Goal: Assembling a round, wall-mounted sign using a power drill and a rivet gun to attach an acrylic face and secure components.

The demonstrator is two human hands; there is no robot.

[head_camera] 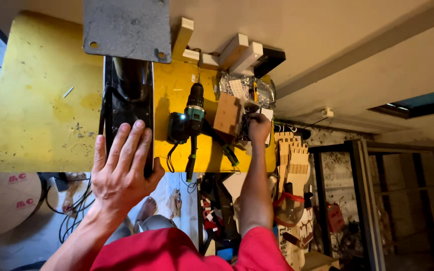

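My left hand lies flat, fingers spread, on the near end of a long black curved part on a yellow table. A grey metal plate is fixed at the part's far end. My right hand reaches to the table's right side, fingers curled beside a brown wooden block and a small dark item. Whether it grips anything is hidden. A teal and black cordless drill lies between my hands. Both sleeves are red.
A green-handled screwdriver and another tool lie at the table's near edge. A clear plastic bag of parts and white blocks sit farther back. Cables, wooden cut-outs and a metal rack stand around.
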